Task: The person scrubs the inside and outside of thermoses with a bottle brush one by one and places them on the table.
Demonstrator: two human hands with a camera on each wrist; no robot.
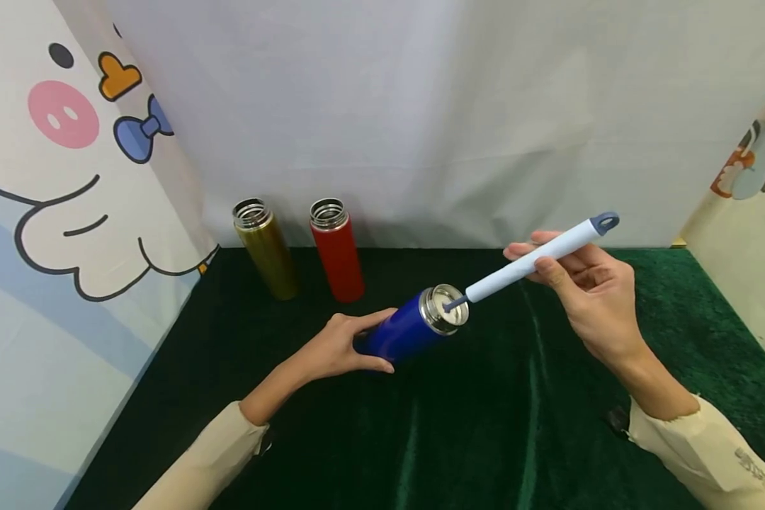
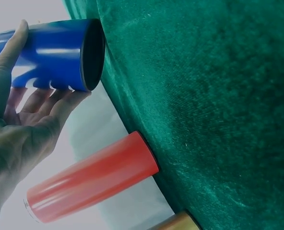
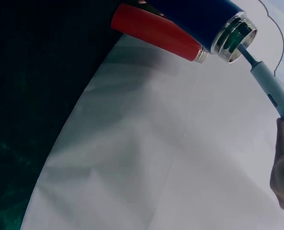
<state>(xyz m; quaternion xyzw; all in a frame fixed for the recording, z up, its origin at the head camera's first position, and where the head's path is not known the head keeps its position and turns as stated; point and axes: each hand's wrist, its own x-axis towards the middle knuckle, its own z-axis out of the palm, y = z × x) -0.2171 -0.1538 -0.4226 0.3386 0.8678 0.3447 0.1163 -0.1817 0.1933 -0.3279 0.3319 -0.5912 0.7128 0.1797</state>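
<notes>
My left hand (image 1: 344, 347) grips the base end of a blue steel bottle (image 1: 408, 329), tilted with its open metal mouth (image 1: 445, 309) up and to the right. From below, the left wrist view shows the blue bottle (image 2: 51, 52) between thumb and fingers (image 2: 41, 103). My right hand (image 1: 580, 283) holds a pale blue brush handle (image 1: 542, 258) with a grey loop end. Its thin stem goes into the bottle's mouth, and the brush head is hidden inside. The right wrist view has the bottle's mouth (image 3: 235, 38) with the brush handle (image 3: 271, 88) entering it.
A red bottle (image 1: 338, 251) and a gold-olive bottle (image 1: 266, 249) stand open at the back of the dark green velvet cloth (image 1: 484, 425). A white backdrop (image 1: 389, 106) hangs behind, with cartoon-printed panels (image 1: 57, 177) at both sides.
</notes>
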